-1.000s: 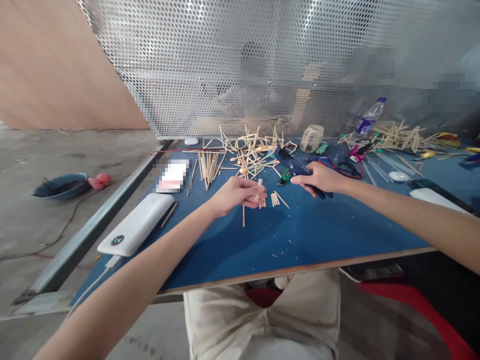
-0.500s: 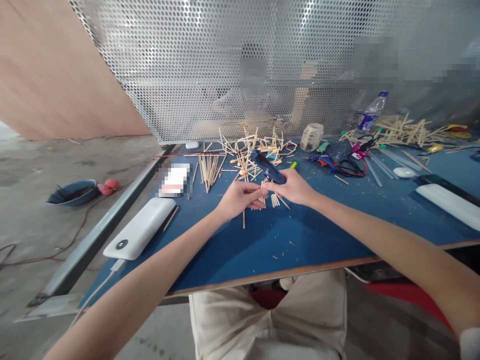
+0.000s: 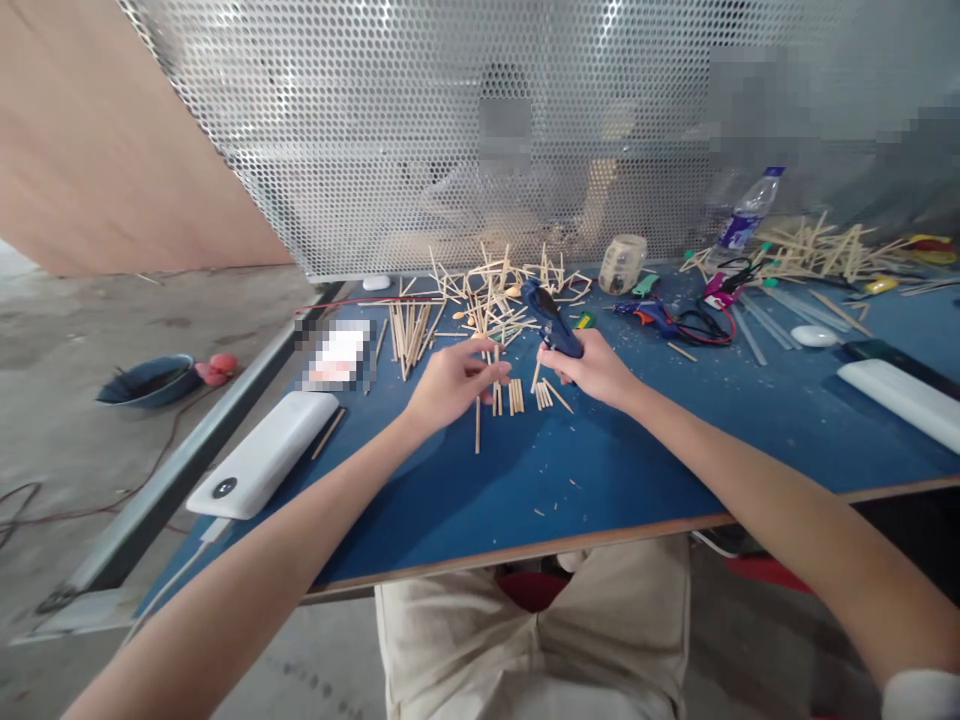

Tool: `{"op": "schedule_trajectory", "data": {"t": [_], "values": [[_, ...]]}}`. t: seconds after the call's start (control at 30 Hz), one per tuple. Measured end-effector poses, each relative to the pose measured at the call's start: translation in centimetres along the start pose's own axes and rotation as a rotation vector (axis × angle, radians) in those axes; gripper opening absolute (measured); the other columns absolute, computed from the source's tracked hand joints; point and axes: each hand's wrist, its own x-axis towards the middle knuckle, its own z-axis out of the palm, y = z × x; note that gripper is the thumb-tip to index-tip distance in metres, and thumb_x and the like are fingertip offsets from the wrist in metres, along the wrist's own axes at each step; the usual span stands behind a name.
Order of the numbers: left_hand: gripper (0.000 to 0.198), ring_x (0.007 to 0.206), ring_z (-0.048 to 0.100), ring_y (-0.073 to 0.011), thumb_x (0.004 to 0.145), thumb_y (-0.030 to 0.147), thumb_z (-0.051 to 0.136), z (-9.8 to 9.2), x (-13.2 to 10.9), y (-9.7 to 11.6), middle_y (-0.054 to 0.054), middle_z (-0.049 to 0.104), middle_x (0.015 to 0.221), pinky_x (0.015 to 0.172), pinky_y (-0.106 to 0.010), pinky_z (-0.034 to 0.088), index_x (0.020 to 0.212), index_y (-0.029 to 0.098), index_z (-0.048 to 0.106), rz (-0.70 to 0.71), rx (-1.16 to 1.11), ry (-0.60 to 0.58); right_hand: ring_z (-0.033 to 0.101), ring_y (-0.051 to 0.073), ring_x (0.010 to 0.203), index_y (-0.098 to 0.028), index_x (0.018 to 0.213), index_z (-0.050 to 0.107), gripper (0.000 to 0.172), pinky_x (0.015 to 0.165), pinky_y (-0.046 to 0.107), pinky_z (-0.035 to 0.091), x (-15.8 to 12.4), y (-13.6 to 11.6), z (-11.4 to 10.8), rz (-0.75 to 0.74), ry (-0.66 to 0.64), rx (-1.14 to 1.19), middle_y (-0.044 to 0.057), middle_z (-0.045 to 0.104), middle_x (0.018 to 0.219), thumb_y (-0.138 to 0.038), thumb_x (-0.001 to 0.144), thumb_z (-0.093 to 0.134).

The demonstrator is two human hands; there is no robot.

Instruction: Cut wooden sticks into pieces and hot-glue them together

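My right hand (image 3: 592,368) is closed around a dark blue hand tool (image 3: 551,318) that points up and away; its working end is hard to make out. A thin wooden stick (image 3: 535,376) shows just below those fingers. To its left, my left hand (image 3: 457,382) hovers low over the table, fingers bent and apart, around a wooden stick (image 3: 496,396); I see no firm grip on it. Short cut sticks lie in a small row (image 3: 516,397) between the hands, with another row (image 3: 543,396) nearer my right hand. One longer stick (image 3: 478,428) lies below my left fingers.
On the blue table (image 3: 450,510) lie a white power bank (image 3: 266,455), a bundle of sticks (image 3: 411,335), a stick pile (image 3: 499,280), a jar (image 3: 622,265) and a glue gun (image 3: 654,318). A bottle (image 3: 746,220) stands before the perforated metal screen (image 3: 360,130).
My hands have moved apart, the left going left and the right slightly right with the blue tool. The short stick rows between them now show more fully.
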Motion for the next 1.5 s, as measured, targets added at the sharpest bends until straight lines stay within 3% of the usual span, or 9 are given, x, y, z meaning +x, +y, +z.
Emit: {"op": "schedule_trajectory", "data": {"t": [0.1,0.2,0.5,0.67,0.87,1.03,1.37,1.5], "values": [[0.054,0.053,0.064,-0.0114,0.089,0.048,0.065,-0.9,0.3,-0.6,-0.004,0.077,0.085,0.055,-0.025,0.05,0.134,0.022,0.051,0.066,0.097,0.059,0.052,0.014,0.061,-0.019,0.081,0.065,0.021,0.06,0.03,0.04,0.0,0.5,-0.4,-0.015,-0.016,-0.102,-0.001,0.056,0.067,-0.04,0.084,0.062],[0.044,0.059,0.065,-0.0122,0.09,0.046,0.064,-0.9,0.4,-0.9,-0.003,0.077,0.083,0.058,-0.024,0.048,0.126,0.023,0.054,0.109,0.159,0.069,0.05,0.014,0.061,-0.019,0.081,0.064,0.021,0.06,0.03,0.038,-0.1,0.4,-0.3,-0.011,-0.027,-0.139,-0.001,0.055,0.066,-0.039,0.085,0.061],[0.032,0.057,0.062,-0.0112,0.091,0.046,0.06,2.4,0.5,-0.6,-0.004,0.077,0.087,0.051,-0.023,0.039,0.114,0.023,0.057,0.088,0.152,0.006,0.052,0.015,0.066,-0.02,0.079,0.062,0.022,0.065,0.031,0.041,0.3,0.1,-0.2,-0.033,0.006,-0.056,-0.001,0.057,0.07,-0.042,0.083,0.062],[0.029,0.068,0.068,-0.0147,0.09,0.041,0.061,3.3,0.8,-0.7,-0.002,0.077,0.085,0.062,-0.024,0.046,0.113,0.023,0.062,0.117,0.254,0.0,0.051,0.015,0.065,-0.02,0.079,0.061,0.024,0.065,0.031,0.04,0.2,0.1,-0.4,-0.024,0.002,-0.008,-0.001,0.054,0.067,-0.044,0.083,0.062],[0.029,0.095,0.064,-0.0212,0.091,0.039,0.059,2.7,0.5,0.4,-0.006,0.073,0.108,0.088,-0.036,0.049,0.113,0.022,0.068,0.366,0.494,0.105,0.046,0.013,0.061,-0.019,0.077,0.061,0.021,0.06,0.029,0.034,-0.1,-0.1,-0.1,-0.049,-0.034,-0.022,-0.003,0.049,0.064,-0.039,0.083,0.061],[0.053,0.122,0.056,-0.0277,0.084,0.04,0.069,2.1,-0.3,1.4,-0.011,0.064,0.131,0.108,-0.046,0.04,0.132,0.02,0.058,0.579,0.497,0.016,0.042,0.013,0.061,-0.019,0.075,0.062,0.022,0.059,0.029,0.031,-0.3,-0.2,0.2,-0.033,-0.032,0.017,-0.004,0.047,0.063,-0.04,0.081,0.064],[0.067,0.114,0.06,-0.0284,0.077,0.058,0.075,0.7,-0.1,0.8,-0.01,0.068,0.12,0.104,-0.043,0.041,0.132,0.023,0.059,0.597,0.562,-0.068,0.042,0.013,0.057,-0.018,0.085,0.069,0.028,0.056,0.029,0.032,-0.8,-0.6,0.7,0.013,-0.15,0.094,-0.003,0.049,0.061,-0.045,0.085,0.064],[0.059,0.11,0.061,-0.0281,0.079,0.058,0.073,0.3,-0.3,1.1,-0.008,0.07,0.117,0.101,-0.042,0.04,0.127,0.025,0.063,0.633,0.623,-0.061,0.042,0.013,0.056,-0.018,0.083,0.067,0.026,0.056,0.03,0.034,-0.8,-0.6,0.8,0.007,-0.153,0.067,-0.004,0.048,0.059,-0.044,0.085,0.064]]}}
